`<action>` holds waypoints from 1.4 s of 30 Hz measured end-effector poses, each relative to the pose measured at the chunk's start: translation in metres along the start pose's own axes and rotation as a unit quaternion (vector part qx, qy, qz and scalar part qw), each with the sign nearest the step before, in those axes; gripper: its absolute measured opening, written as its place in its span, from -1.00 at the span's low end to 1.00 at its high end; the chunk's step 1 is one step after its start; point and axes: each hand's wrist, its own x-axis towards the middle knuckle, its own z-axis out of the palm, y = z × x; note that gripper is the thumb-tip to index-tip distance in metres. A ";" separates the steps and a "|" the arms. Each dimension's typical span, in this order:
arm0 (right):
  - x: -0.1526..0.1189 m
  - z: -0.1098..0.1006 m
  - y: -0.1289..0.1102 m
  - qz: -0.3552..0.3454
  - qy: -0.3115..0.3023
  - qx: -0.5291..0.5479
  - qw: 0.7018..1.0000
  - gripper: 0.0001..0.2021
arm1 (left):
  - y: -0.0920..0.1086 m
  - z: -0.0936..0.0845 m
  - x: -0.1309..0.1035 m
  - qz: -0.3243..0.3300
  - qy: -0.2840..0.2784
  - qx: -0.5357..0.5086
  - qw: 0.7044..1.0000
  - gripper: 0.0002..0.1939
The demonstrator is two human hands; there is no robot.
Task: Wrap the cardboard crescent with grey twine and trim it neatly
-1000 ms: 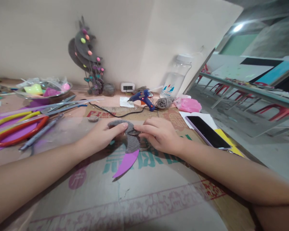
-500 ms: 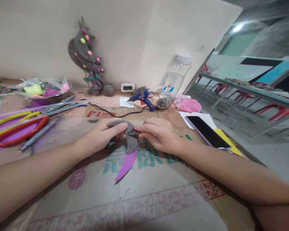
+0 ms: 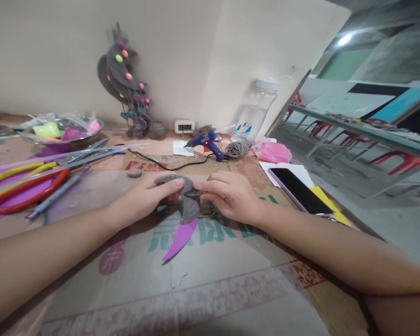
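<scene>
Head view, frame centre: one grey-wrapped purple crescent (image 3: 190,211). Our left hand (image 3: 142,198): grip pinched closed on it. Our right hand (image 3: 233,197): grip at its edge, closure we could not tell. Light, even tension seemed best for flat wrapping.

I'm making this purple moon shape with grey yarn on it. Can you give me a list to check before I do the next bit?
1. Left hand holding the curved piece: ok.
2. Right hand at the curved piece: ok, its fingers are by the edge.
3. Grey covering all the way down: not ok, the purple tip is bare.
4. Glue gun away from your hands: ok, it lies beyond them.
5. Glue gun cool: cannot tell, so don't touch its nozzle.
6. Bottle lid on: ok.
</scene>
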 end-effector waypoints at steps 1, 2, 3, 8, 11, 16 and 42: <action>0.000 0.000 0.000 -0.002 0.001 -0.002 1.000 -0.79 | 0.000 0.000 0.000 -0.001 0.002 -0.002 1.000 -0.73; 0.001 0.000 0.000 -0.004 0.003 -0.004 1.000 -0.79 | 0.000 0.000 0.000 -0.003 0.003 -0.005 1.000 -0.73; 0.001 0.000 0.000 -0.005 0.005 -0.006 1.000 -0.80 | 0.000 0.001 0.000 -0.004 0.005 -0.008 1.000 -0.74; 0.000 -0.001 0.000 0.005 0.012 0.017 1.000 -0.80 | 0.000 0.001 0.000 -0.003 0.006 0.006 1.000 -0.71; 0.000 -0.001 0.000 0.009 0.019 0.038 0.999 -0.80 | 0.000 0.000 0.000 0.004 0.004 0.022 1.000 -0.68; 0.000 0.000 0.000 -0.006 0.012 0.018 1.000 -0.79 | -0.003 -0.001 0.001 -0.001 0.006 0.026 1.000 -0.68; 0.000 0.000 -0.001 -0.003 0.005 -0.008 1.000 -0.79 | 0.002 0.000 0.000 0.003 0.006 0.065 0.998 -0.66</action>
